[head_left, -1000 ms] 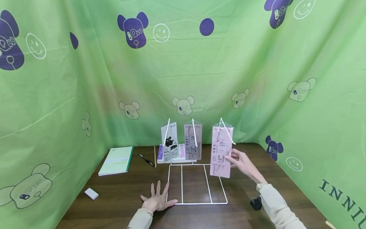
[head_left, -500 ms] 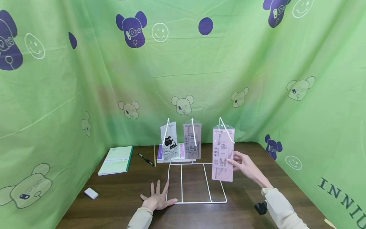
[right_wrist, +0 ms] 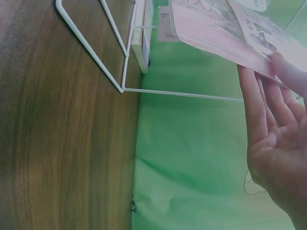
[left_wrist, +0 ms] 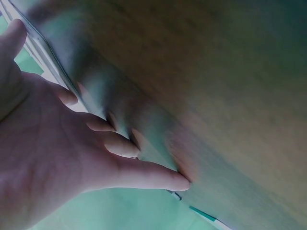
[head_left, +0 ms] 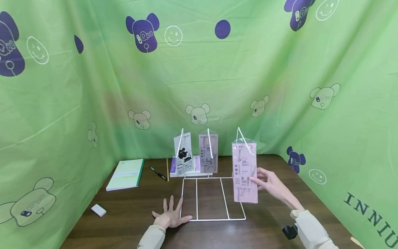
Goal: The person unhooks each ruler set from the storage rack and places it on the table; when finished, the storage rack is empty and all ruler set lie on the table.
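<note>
My right hand (head_left: pixel 273 185) pinches the right edge of a pink ruler set packet (head_left: pixel 244 173) between thumb and fingers. The packet's clear top sits at the sloping right arm of a white wire rack (head_left: pixel 214 220); the arm's end crosses in front of it. In the right wrist view the thumb lies on the face of the packet (right_wrist: pixel 211 28). My left hand (head_left: pixel 170 216) lies on the table with fingers spread, beside the rack base's front left corner, its thumb at the wire. A white ruler set packet (head_left: pixel 184 154) and another pink packet (head_left: pixel 208 155) hang from the other arms.
Behind the rack lies a purple and white book (head_left: pixel 197 166). To its left are a thin wooden stick (head_left: pixel 168 169), a black pen (head_left: pixel 158 173) and a green notebook (head_left: pixel 125 174). A white eraser-like block (head_left: pixel 98 210) lies front left. Green cloth (head_left: pixel 199 86) surrounds the table.
My right hand has drawn the pink packet toward me and slightly right, lower in the view, along the rack's right arm. The left hand has stayed in place.
</note>
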The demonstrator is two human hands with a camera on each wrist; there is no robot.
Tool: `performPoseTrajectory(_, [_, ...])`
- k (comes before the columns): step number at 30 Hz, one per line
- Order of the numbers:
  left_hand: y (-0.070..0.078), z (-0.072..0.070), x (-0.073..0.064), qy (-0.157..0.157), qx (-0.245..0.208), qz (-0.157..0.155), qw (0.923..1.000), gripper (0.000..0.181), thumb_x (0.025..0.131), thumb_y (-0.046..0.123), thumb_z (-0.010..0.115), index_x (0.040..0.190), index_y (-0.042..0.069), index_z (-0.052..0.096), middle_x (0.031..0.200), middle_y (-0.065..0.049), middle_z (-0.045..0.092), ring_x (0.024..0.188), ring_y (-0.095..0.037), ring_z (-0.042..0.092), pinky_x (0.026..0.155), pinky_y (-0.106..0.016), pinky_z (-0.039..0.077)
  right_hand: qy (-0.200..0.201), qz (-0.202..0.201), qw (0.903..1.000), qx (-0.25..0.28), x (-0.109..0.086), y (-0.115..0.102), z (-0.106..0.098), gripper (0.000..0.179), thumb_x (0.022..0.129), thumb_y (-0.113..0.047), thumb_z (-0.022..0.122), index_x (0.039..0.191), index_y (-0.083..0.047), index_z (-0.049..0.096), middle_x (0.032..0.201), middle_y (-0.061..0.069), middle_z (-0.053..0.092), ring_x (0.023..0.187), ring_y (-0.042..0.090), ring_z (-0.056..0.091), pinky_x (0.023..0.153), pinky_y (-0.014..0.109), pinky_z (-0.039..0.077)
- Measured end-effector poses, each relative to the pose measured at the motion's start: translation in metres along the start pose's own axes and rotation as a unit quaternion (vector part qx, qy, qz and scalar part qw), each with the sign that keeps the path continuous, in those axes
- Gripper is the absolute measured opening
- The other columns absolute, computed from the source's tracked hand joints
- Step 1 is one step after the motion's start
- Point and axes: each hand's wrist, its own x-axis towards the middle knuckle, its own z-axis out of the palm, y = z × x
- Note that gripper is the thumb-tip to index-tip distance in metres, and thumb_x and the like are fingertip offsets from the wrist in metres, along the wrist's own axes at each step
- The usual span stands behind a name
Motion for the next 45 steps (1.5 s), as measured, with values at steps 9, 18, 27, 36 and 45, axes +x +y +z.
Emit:
performPoseTrajectory(9, [-0.006,0.01,0.007,0.002,0.008,-0.003,1.0,0.102,0.073,0.088,0.037,0.154,0.029,0.015,0.158,-0.018,0.005,0.142,-0.045,-0.001,0.086,-0.086,0.006,-0.008,-0.008,0.9999,0.004,-0.016,-0.006,0.0,0.03,0.096,-0.015,0.06,0.118,0.004,0.055,0.109,0.021,0.065,0.091,0.025,0.068,0.071,0.042,0.056])
performPoseTrajectory(18, [0.005,-0.009,-0.01,0.005,-0.002,0.007,1.0,0.091,0.082,0.074,0.049,0.152,0.022,0.023,0.156,-0.021,0.012,0.141,-0.047,0.006,0.087,-0.085,0.011,-0.017,-0.009,0.9998,0.008,-0.032,-0.012,0.002,0.029,0.096,-0.013,0.059,0.118,0.004,0.055,0.107,0.016,0.068,0.09,0.026,0.069,0.07,0.044,0.056])
performPoseTrajectory(27, [0.007,-0.011,-0.014,0.006,-0.002,0.01,0.9999,0.088,0.084,0.07,0.051,0.152,0.02,0.024,0.156,-0.021,0.013,0.141,-0.047,0.008,0.087,-0.084,0.011,-0.031,-0.014,0.9993,0.014,-0.042,-0.017,0.001,0.026,0.097,-0.01,0.057,0.117,0.005,0.054,0.107,0.016,0.068,0.09,0.028,0.069,0.071,0.044,0.056])
performPoseTrajectory(36, [0.003,-0.004,-0.006,0.001,-0.005,0.005,1.0,0.094,0.08,0.077,0.047,0.153,0.023,0.021,0.157,-0.02,0.01,0.142,-0.047,0.004,0.086,-0.085,0.008,-0.034,-0.018,0.9992,0.007,-0.048,-0.022,0.001,0.029,0.097,-0.01,0.057,0.121,0.006,0.053,0.109,0.015,0.068,0.091,0.027,0.068,0.071,0.044,0.056])
performPoseTrajectory(45, [-0.014,0.021,0.017,0.024,-0.006,0.009,0.9997,0.105,0.07,0.091,0.034,0.153,0.028,0.02,0.158,-0.017,0.01,0.143,-0.045,0.003,0.083,-0.087,0.004,-0.037,-0.027,0.9989,0.008,-0.053,-0.026,0.001,0.025,0.097,-0.008,0.057,0.118,0.005,0.055,0.108,0.013,0.068,0.09,0.025,0.068,0.07,0.044,0.056])
